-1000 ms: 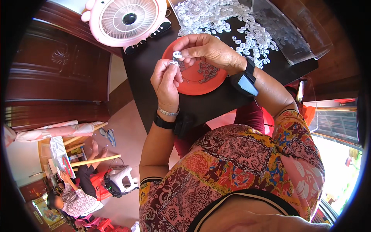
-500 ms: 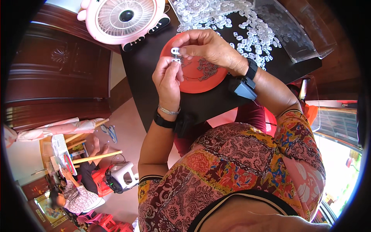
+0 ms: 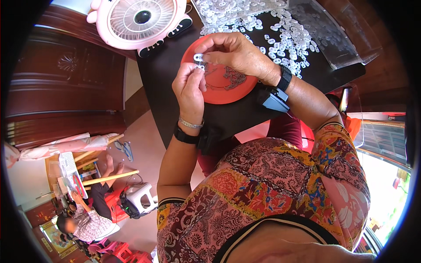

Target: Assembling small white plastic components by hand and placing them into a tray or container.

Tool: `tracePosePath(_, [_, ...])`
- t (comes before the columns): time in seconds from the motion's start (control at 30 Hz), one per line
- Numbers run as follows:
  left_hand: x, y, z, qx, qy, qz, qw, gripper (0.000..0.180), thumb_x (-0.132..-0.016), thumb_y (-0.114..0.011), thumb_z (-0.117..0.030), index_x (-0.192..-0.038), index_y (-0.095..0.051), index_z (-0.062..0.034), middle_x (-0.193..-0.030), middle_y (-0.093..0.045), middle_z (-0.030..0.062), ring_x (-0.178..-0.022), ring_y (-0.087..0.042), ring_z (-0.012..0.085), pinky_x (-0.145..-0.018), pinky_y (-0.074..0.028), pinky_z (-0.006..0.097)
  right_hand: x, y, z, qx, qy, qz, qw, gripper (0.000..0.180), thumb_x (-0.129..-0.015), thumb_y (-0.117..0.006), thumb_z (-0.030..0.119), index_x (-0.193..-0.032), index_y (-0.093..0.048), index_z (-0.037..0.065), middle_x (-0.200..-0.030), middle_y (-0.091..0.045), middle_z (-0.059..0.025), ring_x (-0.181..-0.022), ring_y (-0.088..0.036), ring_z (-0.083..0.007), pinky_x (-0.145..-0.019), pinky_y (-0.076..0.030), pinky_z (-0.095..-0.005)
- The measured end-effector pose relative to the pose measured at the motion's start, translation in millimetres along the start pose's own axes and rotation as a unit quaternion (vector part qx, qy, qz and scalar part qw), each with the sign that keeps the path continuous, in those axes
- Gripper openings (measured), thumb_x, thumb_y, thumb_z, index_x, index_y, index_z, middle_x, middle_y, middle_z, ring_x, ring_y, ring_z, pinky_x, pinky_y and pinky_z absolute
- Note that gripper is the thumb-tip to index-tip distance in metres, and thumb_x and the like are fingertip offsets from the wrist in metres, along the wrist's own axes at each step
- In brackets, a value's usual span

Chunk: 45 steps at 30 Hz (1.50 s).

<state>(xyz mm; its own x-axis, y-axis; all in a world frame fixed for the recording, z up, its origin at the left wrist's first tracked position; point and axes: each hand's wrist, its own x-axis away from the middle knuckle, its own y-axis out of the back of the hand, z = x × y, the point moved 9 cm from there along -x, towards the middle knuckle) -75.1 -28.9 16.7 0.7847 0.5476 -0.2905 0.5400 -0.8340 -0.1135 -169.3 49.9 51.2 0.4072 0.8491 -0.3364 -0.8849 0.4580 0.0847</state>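
Note:
Between the thumb and fingers of my right hand is a small white two-holed plastic piece. Just below it, my left hand pinches another white plastic piece. Something thin and dark, perhaps a metal pin, spans the small gap between the two pieces; it is too small to make out. Both hands are over the left part of a red round plate. A heap of small grey metal parts lies on that plate, partly hidden behind my right hand.
Many loose white plastic pieces spread over the dark table, with more in a clear bin. Another clear container is at the far right. A pink fan stands far left. Another person sits beyond, lower left.
Both hands keep nearly the same pinching pose over the plate. The view has shifted very slightly, and the seated person's head has moved a little.

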Motion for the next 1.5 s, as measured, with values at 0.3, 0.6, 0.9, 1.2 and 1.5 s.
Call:
tracePosePath(0.3, [0, 1, 3, 0.005, 0.005, -0.007, 1.0, 0.011, -0.088, -0.048, -0.011, -0.08, -0.053, -0.0045, -0.062, -0.05, -0.0006, -0.049, -0.042, 0.0049, -0.043, -0.027, 0.018, 2, -3, 5, 0.053, 0.027, 0.002, 0.998, 0.014, -0.086, -0.063, 0.002, -0.099, -0.065, 0.001, -0.091, -0.066, -0.002, -0.086, -0.061, -0.0082, -0.081, -0.05, -0.0236])
tracePosePath(0.6, [-1, 2, 10, 0.034, 0.009, -0.005, 0.999, 0.012, -0.089, -0.048, -0.01, -0.079, -0.052, -0.0038, -0.061, -0.05, 0.0004, -0.047, -0.042, 0.0056, -0.042, -0.027, 0.019, 1, -9, -2, 0.104, 0.045, 0.031, 0.993, 0.017, -0.084, -0.064, 0.002, -0.101, -0.064, 0.001, -0.091, -0.065, -0.0024, -0.088, -0.061, -0.0091, -0.08, -0.05, -0.0238])
tracePosePath(0.9, [1, 7, 12, 0.047, 0.092, -0.023, 0.994, 0.015, -0.088, -0.049, -0.017, -0.084, -0.056, -0.0036, -0.062, -0.054, 0.0018, -0.048, -0.047, 0.0075, -0.042, -0.03, 0.018, 5, -16, 9, 0.179, 0.089, 0.025, 0.98, 0.028, -0.078, -0.069, 0.002, -0.105, -0.06, 0.003, -0.093, -0.064, -0.0053, -0.087, -0.062, -0.0121, -0.077, -0.051, -0.026])
tracePosePath(1.2, [-3, 4, 16, 0.096, 0.108, 0.001, 0.99, 0.019, -0.089, -0.051, -0.02, -0.08, -0.058, -0.0044, -0.058, -0.055, 0.0025, -0.042, -0.046, 0.0068, -0.038, -0.03, 0.017, 7, -20, 13, 0.236, 0.13, 0.036, 0.962, 0.033, -0.072, -0.07, 0.002, -0.104, -0.059, 0.003, -0.091, -0.064, -0.0066, -0.084, -0.063, -0.018, -0.077, -0.051, -0.0292])
tracePosePath(1.5, [-1, 6, 16, 0.067, 0.103, -0.031, 0.992, 0.021, -0.089, -0.051, -0.019, -0.079, -0.059, -0.0027, -0.059, -0.055, 0.0026, -0.044, -0.048, 0.0071, -0.039, -0.032, 0.017, 16, -32, 31, 0.38, 0.248, 0.002, 0.891, 0.033, -0.074, -0.071, 0.016, -0.103, -0.06, 0.003, -0.088, -0.062, -0.0115, -0.082, -0.062, -0.0288, -0.07, -0.051, -0.0355])
